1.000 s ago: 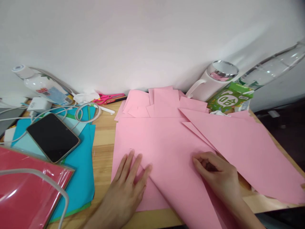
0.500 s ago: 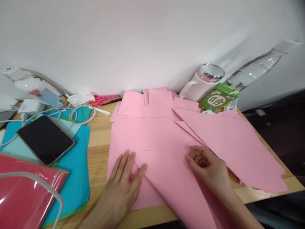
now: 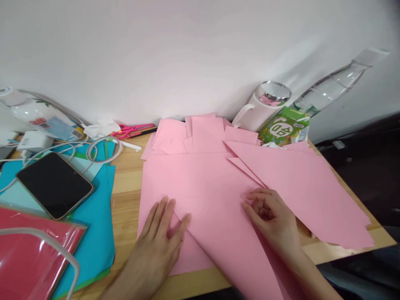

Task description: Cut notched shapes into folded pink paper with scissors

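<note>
A large sheet of pink paper (image 3: 215,216) lies before me, its lower part folded over and curving up past the table's front edge. My left hand (image 3: 161,233) rests flat on the paper's left side, fingers spread, beside the slanting edge of the fold. On the right of the same sheet is my right hand (image 3: 270,216), its fingers curled and the thumb close to the index fingertip. Something faint shows at those fingertips, too small to make out. Short slit-like lines mark the paper above my left fingers.
Behind the sheet lie smaller pink pieces (image 3: 206,133), and at right more pink sheets (image 3: 312,196). A white mug (image 3: 259,108), a green packet (image 3: 286,125) and a clear bottle (image 3: 331,89) stand by the wall. Left are pink scissors (image 3: 131,130), a tape roll (image 3: 104,160) and a phone (image 3: 54,185).
The view has shifted slightly, moving everything a little left in the picture. Both hands keep nearly the same places on the paper; the right fingertips sit slightly farther apart.
</note>
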{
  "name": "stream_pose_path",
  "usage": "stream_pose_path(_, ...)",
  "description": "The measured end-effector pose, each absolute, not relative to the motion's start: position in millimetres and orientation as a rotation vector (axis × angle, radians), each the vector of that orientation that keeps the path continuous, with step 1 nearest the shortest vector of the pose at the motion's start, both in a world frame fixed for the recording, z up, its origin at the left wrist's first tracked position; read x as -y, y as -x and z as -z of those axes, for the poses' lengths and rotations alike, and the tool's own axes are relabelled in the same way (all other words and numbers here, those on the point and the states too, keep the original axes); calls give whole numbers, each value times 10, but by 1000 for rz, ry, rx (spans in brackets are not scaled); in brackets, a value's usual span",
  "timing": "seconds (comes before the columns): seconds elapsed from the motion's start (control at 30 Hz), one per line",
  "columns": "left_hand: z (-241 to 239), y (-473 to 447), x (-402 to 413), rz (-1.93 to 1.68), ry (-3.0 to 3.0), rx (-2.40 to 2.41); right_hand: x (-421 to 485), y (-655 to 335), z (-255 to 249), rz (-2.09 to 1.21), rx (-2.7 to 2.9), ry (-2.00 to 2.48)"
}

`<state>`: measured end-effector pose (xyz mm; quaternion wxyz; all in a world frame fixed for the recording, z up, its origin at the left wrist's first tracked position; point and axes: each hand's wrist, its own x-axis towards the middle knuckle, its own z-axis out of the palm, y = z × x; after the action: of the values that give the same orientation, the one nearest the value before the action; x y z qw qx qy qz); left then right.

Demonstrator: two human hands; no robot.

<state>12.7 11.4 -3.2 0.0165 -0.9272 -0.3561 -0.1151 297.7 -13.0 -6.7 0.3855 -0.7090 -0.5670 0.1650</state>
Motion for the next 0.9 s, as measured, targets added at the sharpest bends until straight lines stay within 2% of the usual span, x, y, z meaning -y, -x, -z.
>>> stream_pose_path(0.63, 16, -142, -121, 331, 2843, 1093, 151, -2936, 41, -309, 1565, 1793)
stream_pose_path(0.9, -134, -298, -144, 145, 2812, 1066, 176, -3005, 60, -182, 2092, 1655)
